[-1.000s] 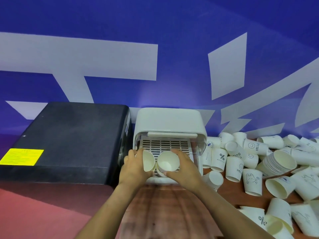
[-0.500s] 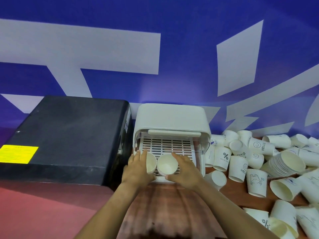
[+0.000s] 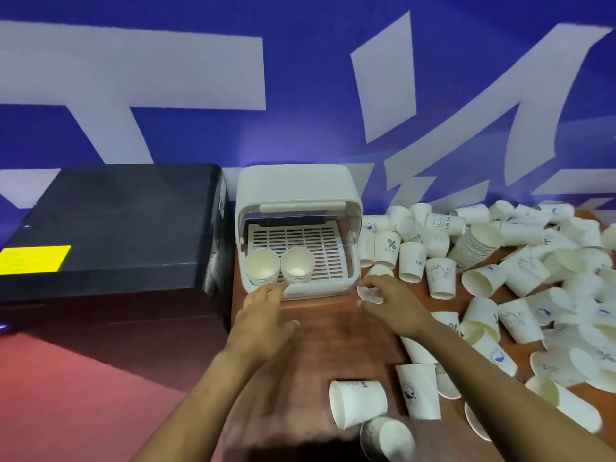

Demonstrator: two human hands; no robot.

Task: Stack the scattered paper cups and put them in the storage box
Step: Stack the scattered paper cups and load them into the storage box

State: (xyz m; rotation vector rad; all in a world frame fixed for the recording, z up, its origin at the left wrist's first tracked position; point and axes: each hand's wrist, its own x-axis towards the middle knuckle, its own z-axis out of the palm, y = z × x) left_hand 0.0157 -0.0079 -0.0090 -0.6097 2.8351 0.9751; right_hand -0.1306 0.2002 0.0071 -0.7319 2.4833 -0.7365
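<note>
The white storage box (image 3: 300,185) stands against the blue wall with its front lid lifted. Two stacks of white paper cups (image 3: 262,270) (image 3: 297,263) lie side by side on the slatted tray inside, at its left, mouths facing me. My left hand (image 3: 263,315) hovers just in front of the box, fingers relaxed and holding nothing. My right hand (image 3: 390,303) is to the right of the box front, fingers spread, empty, over a small cup (image 3: 368,293). Several loose cups (image 3: 440,276) lie scattered over the table to the right.
A black machine (image 3: 110,228) with a yellow label stands directly left of the box. A lying nested stack of cups (image 3: 476,243) is among the pile at right. More cups (image 3: 358,403) lie near the table's front. Brown tabletop (image 3: 323,331) shows between my arms.
Both hands have let go of the two cup stacks, which now lie inside the box, and have drawn back toward me. My right hand has swung right toward the loose cups.
</note>
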